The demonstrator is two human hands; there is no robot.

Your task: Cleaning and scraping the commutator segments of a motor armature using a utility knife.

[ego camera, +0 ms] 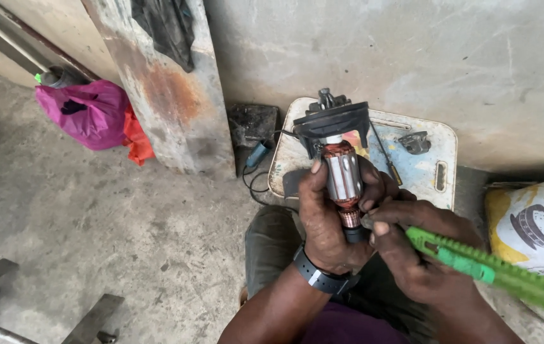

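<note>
Both forearms reach up from the bottom edge and meet over the person's lap. The left hand (326, 220) is closed in a fist-like grip, thumb pointing up along one side and fingertips (369, 202) curling round from the other, palm turned inward. A dark band (319, 275) circles the left wrist. The right hand (415, 251) sits just right of the left hand and touches it, fingers pinched together, thumb laid flat, its wrist bent toward the left hand.
</note>
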